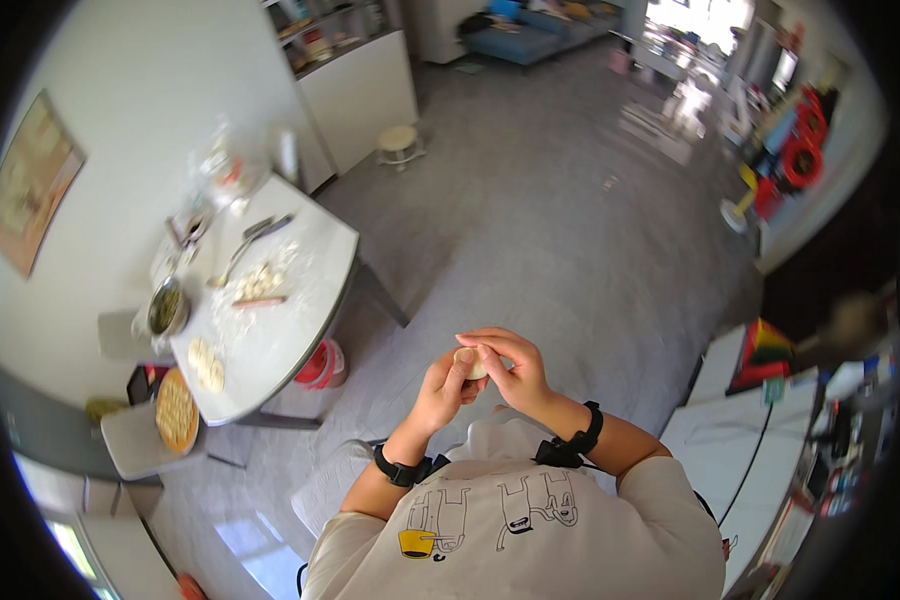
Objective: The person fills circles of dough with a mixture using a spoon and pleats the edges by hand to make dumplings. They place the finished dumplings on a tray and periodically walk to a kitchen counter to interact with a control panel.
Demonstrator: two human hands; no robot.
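Note:
Between both hands, in front of my chest, is a small pale piece of dough [474,363]. My left hand [444,386] holds it from the left with the thumb on top. My right hand [516,367] closes on it from the right, thumb and fingertips at its edge. What lies inside the dough cannot be seen. On the white table [300,330] to the left are small dough pieces [259,283], a rolling pin [259,302], a long-handled spoon [232,264], a metal bowl of green filling [167,309] and several pale dough items [206,364] near the edge.
A round tray of dumplings [176,412] rests on a chair [124,442] left of the table. A red bucket [321,366] stands under the table edge. A stool [399,142] is farther off; a white cabinet [750,442] is at the right.

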